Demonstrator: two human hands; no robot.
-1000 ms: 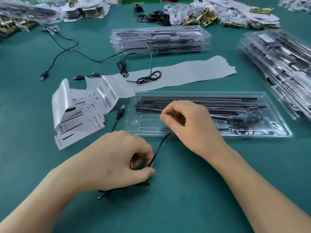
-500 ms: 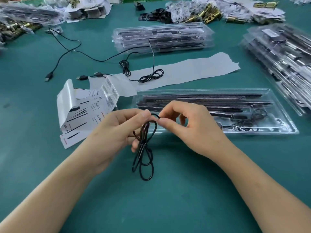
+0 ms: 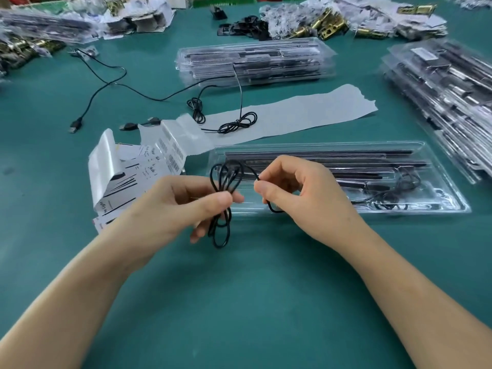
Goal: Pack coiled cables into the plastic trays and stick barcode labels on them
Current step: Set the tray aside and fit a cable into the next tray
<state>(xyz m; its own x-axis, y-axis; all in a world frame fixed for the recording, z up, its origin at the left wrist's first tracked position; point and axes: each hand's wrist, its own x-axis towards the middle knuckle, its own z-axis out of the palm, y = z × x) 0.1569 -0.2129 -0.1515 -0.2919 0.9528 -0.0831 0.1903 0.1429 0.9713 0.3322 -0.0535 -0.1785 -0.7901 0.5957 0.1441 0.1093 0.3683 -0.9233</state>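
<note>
Partly hidden by the right hand (image 3: 306, 198), one plastic tray (image 3: 426, 210) lies just behind one coiled cable (image 3: 226, 189), pinched mid-bundle by the left hand (image 3: 173, 209), its loose end pinched by the right, tray contents blurred.

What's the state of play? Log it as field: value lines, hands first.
Left hand: pinches the coiled cable at its waist
Right hand: pinches the cable's loose tail
Cable: held above the green mat, not yet in a tray
Open tray: behind the hands, another coil at its right end
Barcode labels: sheet left of the tray
</note>
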